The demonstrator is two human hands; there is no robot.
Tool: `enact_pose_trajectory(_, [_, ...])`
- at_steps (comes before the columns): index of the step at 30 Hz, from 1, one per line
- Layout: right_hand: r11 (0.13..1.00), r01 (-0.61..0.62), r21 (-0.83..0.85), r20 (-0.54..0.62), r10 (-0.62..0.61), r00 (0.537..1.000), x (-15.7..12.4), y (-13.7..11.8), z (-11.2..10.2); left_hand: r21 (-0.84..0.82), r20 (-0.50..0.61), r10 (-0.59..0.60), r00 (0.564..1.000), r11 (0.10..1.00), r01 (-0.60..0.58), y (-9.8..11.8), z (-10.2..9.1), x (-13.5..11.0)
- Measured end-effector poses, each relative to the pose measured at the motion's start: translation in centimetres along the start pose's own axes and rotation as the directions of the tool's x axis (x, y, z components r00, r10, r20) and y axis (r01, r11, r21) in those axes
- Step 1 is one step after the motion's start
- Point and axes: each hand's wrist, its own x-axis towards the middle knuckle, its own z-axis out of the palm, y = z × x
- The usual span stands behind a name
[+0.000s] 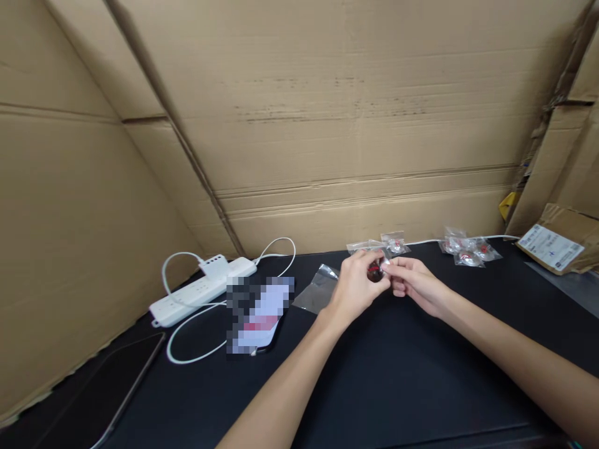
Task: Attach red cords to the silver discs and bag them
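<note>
My left hand (356,284) and my right hand (414,284) meet over the black table (402,374), fingers pinched together on a small dark part with red on it (375,272). Just behind the hands lie small clear bags holding red-and-white parts (390,244). An empty clear plastic bag (318,289) lies flat to the left of my left hand. What exactly the pinched part is stays too small to tell.
A pile of filled clear bags (468,251) sits at the back right. A white power strip (202,290) with white cables lies at the left, beside a phone (259,315). A dark tablet (115,386) lies at front left. Cardboard walls (327,125) surround the table; a labelled carton (559,244) stands far right.
</note>
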Motion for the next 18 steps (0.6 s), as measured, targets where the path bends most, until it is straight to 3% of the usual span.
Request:
enact_pose_trajectory(9, [0.999, -0.019, -0.027, -0.052, 0.017, 0.998, 0.31, 1.01, 0.02, 0.063, 0.059, 0.133, 0.989, 0.989, -0.137, -0.33, 0.52, -0.47])
enact_pose_trajectory(18, [0.998, -0.027, -0.049, -0.085, 0.023, 0.996, 0.38, 1.14, 0.18, 0.041, 0.086, 0.119, 0.989, 0.992, -0.123, -0.32, 0.69, -0.62])
